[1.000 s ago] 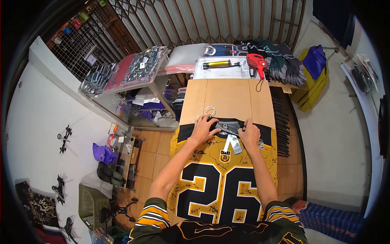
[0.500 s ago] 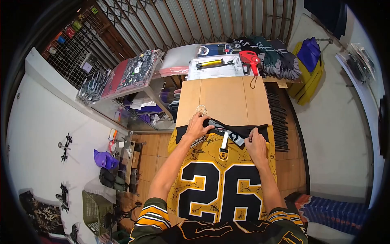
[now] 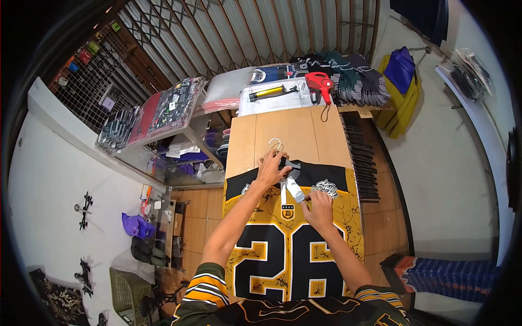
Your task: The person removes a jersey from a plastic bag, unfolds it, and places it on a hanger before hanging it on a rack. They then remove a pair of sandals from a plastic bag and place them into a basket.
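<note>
A yellow and black jersey (image 3: 287,231) with a large number 26 lies face up. A white hanger hook (image 3: 275,143) sticks out above its neck. My left hand (image 3: 271,169) is closed on the black collar (image 3: 292,165) just below the hook. My right hand (image 3: 319,211) is on the chest, with thumb and fingertips pinched at the lower end of a pale hang tag (image 3: 295,190). To the left of that tag, a white strip runs down from the neck to a small badge (image 3: 287,212). Part of the collar is hidden behind my left fingers.
The jersey rests on a wooden table (image 3: 299,130). Beyond are a yellow and black pump (image 3: 270,93), a red handheld device (image 3: 319,83) and folded clothes (image 3: 356,76). Packed garments (image 3: 174,103) lie on a glass counter at left. Dark garments (image 3: 362,163) hang beside the table's right edge.
My right hand has left the collar's right side and moved down and left to the hang tag. The collar and right shoulder now lie flatter, uncovering a white print. My left hand stays at the neck.
</note>
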Action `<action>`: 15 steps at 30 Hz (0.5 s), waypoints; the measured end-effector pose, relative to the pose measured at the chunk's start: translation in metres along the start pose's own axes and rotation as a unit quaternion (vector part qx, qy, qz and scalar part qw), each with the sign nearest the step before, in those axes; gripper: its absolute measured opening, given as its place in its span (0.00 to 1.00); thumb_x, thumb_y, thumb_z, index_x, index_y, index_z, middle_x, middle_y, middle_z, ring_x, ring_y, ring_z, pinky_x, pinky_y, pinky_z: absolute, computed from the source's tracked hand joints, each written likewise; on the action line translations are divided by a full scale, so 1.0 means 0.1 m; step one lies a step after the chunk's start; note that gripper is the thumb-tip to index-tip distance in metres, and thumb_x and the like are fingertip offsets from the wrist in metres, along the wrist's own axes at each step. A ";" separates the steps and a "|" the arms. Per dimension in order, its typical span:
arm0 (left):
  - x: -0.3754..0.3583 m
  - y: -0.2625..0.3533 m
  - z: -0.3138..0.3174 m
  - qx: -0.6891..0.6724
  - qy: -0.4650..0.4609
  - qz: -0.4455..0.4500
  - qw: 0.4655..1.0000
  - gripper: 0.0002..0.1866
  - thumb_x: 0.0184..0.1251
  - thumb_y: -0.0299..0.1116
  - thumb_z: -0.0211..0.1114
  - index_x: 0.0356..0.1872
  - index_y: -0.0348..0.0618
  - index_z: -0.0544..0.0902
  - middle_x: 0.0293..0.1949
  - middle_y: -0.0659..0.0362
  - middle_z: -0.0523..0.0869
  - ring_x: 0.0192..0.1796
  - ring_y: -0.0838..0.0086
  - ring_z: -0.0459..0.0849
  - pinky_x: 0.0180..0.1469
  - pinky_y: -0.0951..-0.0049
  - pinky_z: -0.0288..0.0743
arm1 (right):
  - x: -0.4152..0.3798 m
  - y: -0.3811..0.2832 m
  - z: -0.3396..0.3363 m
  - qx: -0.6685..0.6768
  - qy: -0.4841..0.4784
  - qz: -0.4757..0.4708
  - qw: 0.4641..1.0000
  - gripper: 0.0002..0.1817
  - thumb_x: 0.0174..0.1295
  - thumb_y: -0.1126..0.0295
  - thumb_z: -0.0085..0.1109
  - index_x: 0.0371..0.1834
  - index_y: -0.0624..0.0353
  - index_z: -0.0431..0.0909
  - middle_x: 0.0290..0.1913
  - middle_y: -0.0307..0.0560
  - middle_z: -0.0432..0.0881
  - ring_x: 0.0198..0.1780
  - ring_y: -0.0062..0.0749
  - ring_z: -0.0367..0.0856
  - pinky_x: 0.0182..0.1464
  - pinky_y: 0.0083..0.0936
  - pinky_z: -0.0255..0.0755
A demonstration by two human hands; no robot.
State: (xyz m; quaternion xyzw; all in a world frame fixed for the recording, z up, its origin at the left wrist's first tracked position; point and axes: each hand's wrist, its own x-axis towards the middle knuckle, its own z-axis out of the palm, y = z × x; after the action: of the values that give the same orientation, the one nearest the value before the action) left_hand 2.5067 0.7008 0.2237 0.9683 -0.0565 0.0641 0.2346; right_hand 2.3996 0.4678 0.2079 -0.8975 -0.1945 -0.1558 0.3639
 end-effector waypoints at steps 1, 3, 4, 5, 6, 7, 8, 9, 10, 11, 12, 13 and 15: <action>0.05 0.03 0.03 -0.003 0.002 -0.011 1.000 0.31 0.62 0.50 0.78 0.65 0.54 0.83 0.68 0.50 0.78 0.72 0.53 0.73 0.71 0.44 0.62 | 0.00 0.00 0.00 0.000 -0.001 0.001 1.000 0.12 0.56 0.70 0.73 0.39 0.57 0.80 0.41 0.46 0.80 0.48 0.45 0.77 0.53 0.42 0.67; 0.13 0.06 0.09 -0.009 0.007 -0.033 0.999 0.32 0.62 0.50 0.78 0.66 0.54 0.82 0.69 0.50 0.77 0.73 0.53 0.73 0.71 0.43 0.62 | 0.00 0.00 0.00 -0.001 0.001 -0.001 1.000 0.12 0.57 0.70 0.73 0.39 0.57 0.80 0.40 0.46 0.80 0.48 0.45 0.77 0.53 0.42 0.67; 0.15 0.04 0.11 -0.004 0.002 -0.034 0.999 0.37 0.61 0.51 0.78 0.71 0.56 0.77 0.69 0.49 0.77 0.73 0.53 0.72 0.70 0.43 0.62 | 0.00 -0.01 -0.01 0.000 0.000 -0.002 1.000 0.11 0.57 0.70 0.73 0.39 0.57 0.80 0.40 0.46 0.80 0.48 0.45 0.77 0.53 0.42 0.67; 0.15 0.03 0.12 -0.009 0.015 -0.037 0.999 0.38 0.61 0.52 0.78 0.72 0.56 0.75 0.70 0.49 0.77 0.73 0.52 0.72 0.71 0.42 0.62 | 0.00 -0.01 -0.03 0.001 0.000 -0.002 1.000 0.11 0.57 0.70 0.73 0.39 0.57 0.80 0.40 0.46 0.80 0.48 0.45 0.77 0.53 0.41 0.67; 0.13 0.04 0.11 -0.014 0.028 -0.039 0.999 0.40 0.61 0.52 0.78 0.74 0.56 0.74 0.70 0.49 0.76 0.73 0.52 0.72 0.71 0.42 0.62 | 0.00 0.00 -0.02 0.002 -0.006 0.001 1.000 0.11 0.57 0.70 0.73 0.39 0.58 0.80 0.41 0.46 0.81 0.48 0.45 0.78 0.52 0.41 0.67; 0.10 0.04 0.09 -0.019 0.042 -0.042 0.998 0.42 0.61 0.53 0.78 0.75 0.56 0.72 0.71 0.49 0.76 0.73 0.52 0.72 0.71 0.42 0.62 | 0.01 0.02 -0.02 0.012 -0.014 0.007 1.000 0.11 0.57 0.71 0.73 0.39 0.58 0.80 0.41 0.46 0.81 0.48 0.45 0.78 0.53 0.42 0.67; 0.07 0.01 0.04 -0.021 0.040 -0.036 0.998 0.45 0.62 0.54 0.77 0.78 0.51 0.68 0.71 0.48 0.76 0.74 0.51 0.72 0.72 0.41 0.61 | 0.01 0.03 -0.03 0.022 -0.022 0.013 0.999 0.11 0.57 0.71 0.73 0.40 0.58 0.80 0.41 0.46 0.81 0.48 0.46 0.78 0.54 0.42 0.67; 0.03 -0.03 -0.01 -0.020 0.040 -0.051 0.998 0.45 0.63 0.55 0.77 0.77 0.50 0.68 0.71 0.48 0.76 0.74 0.51 0.72 0.73 0.41 0.60 | 0.02 0.05 -0.03 0.032 -0.030 0.019 0.999 0.11 0.57 0.71 0.73 0.40 0.58 0.81 0.41 0.47 0.81 0.49 0.46 0.78 0.55 0.42 0.68; -0.03 -0.08 -0.06 -0.018 0.041 -0.066 0.997 0.45 0.63 0.55 0.76 0.77 0.48 0.68 0.70 0.47 0.77 0.74 0.50 0.73 0.73 0.41 0.60 | 0.05 0.07 -0.05 0.063 -0.033 0.042 0.997 0.12 0.58 0.71 0.73 0.41 0.58 0.81 0.43 0.47 0.82 0.51 0.46 0.78 0.56 0.42 0.68; -0.11 -0.13 -0.13 -0.016 0.041 -0.083 0.996 0.45 0.64 0.55 0.76 0.77 0.47 0.68 0.70 0.47 0.77 0.74 0.50 0.73 0.74 0.41 0.60 | 0.11 0.11 -0.07 0.094 -0.037 0.065 0.993 0.12 0.58 0.71 0.73 0.42 0.59 0.81 0.45 0.48 0.82 0.52 0.46 0.79 0.58 0.42 0.68; -0.20 -0.23 -0.18 -0.013 0.047 -0.086 0.995 0.41 0.68 0.54 0.72 0.76 0.44 0.70 0.69 0.46 0.78 0.73 0.51 0.73 0.74 0.42 0.60 | 0.16 0.13 -0.09 0.125 -0.042 0.087 0.987 0.12 0.58 0.71 0.73 0.42 0.59 0.81 0.47 0.49 0.83 0.54 0.47 0.79 0.59 0.42 0.68; -0.29 -0.35 -0.20 -0.004 0.055 -0.088 0.995 0.39 0.69 0.52 0.72 0.74 0.44 0.71 0.68 0.47 0.78 0.73 0.51 0.74 0.74 0.42 0.60 | 0.24 0.13 -0.16 0.088 -0.019 0.080 0.993 0.13 0.58 0.71 0.72 0.45 0.59 0.81 0.49 0.49 0.83 0.56 0.47 0.78 0.61 0.42 0.68; -0.46 -0.55 -0.24 0.015 0.075 -0.093 0.993 0.34 0.70 0.49 0.71 0.72 0.44 0.74 0.67 0.47 0.79 0.72 0.52 0.74 0.74 0.41 0.59 | 0.42 0.13 -0.28 0.013 0.026 0.064 0.998 0.16 0.58 0.71 0.72 0.49 0.59 0.82 0.53 0.50 0.82 0.60 0.47 0.78 0.65 0.43 0.67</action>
State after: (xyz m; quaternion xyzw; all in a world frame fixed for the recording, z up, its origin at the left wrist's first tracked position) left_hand 2.4671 0.7638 0.2132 0.9653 0.0520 0.1149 0.2288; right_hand 2.4384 0.4494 0.2369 -0.8990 -0.1288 -0.1525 0.3899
